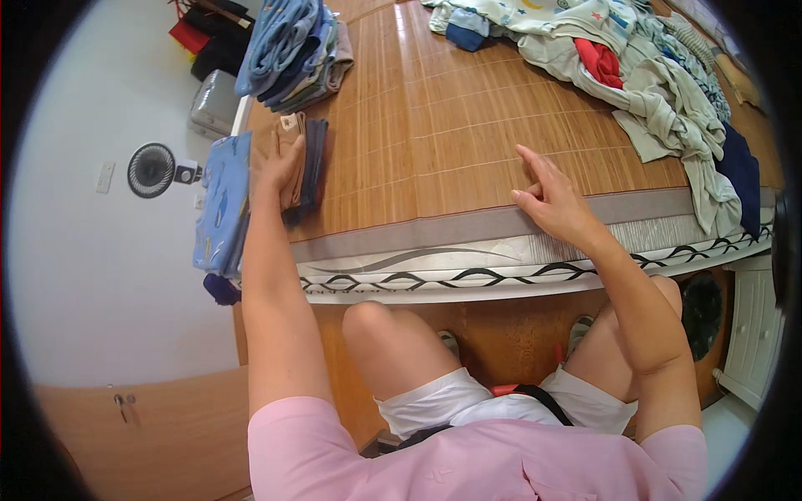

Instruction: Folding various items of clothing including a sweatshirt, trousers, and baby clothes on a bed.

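Observation:
My left hand [274,165] lies on a small stack of folded clothes at the left edge of the bed, its fingers spread. Beside its thumb shows a brown folded garment [292,125], and a dark blue-grey folded one [315,159] lies just right of that. A light blue patterned folded cloth [224,200] sits left of the hand, at the bed's edge. My right hand [553,199] hovers over the near part of the bamboo mat [426,125], thumb and index finger apart, holding nothing.
A taller stack of folded blue and brown clothes [288,54] stands at the far left. Loose clothes [660,92], pale, patterned and red, heap at the far right. A black fan [151,170] and a silver case [213,104] are left of the bed; a white cabinet [750,334] stands right.

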{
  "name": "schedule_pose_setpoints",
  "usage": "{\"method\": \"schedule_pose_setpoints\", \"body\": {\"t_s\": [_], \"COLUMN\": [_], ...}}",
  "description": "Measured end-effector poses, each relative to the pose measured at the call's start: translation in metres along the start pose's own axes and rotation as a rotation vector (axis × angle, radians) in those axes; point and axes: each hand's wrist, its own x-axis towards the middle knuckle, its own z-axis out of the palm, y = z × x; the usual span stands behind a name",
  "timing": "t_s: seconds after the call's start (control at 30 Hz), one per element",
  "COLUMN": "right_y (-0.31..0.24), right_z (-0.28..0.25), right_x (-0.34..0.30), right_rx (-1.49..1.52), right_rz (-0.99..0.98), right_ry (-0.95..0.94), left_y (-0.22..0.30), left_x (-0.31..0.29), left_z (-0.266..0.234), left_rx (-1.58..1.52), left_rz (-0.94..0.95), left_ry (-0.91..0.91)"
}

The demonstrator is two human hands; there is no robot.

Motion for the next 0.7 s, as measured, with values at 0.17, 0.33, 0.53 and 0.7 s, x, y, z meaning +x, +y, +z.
{"method": "schedule_pose_setpoints", "body": {"t_s": [0.17, 0.33, 0.53, 0.7], "right_y": [0.006, 0.011, 0.047, 0.039], "right_z": [-0.006, -0.003, 0.007, 0.017], "right_x": [0.0, -0.004, -0.01, -0.007], "right_rx": [-0.038, -0.291, -0.792, -0.873], "right_rz": [-0.052, -0.168, -0.173, -0.17], "right_ry": [0.01, 0.099, 0.126, 0.156], "left_y": [0.016, 0.019, 0.175, 0.244], "left_x": [0.008, -0.015, -0.255, -0.411], "left_z": [0.007, -0.016, -0.071, -0.14], "left_rx": [-0.041, 0.072, -1.494, -2.404], "left_rz": [-0.005, 0.241, 0.879, 1.712], "left_ry": [-0.036, 0.337, -0.466, -1.047]}}
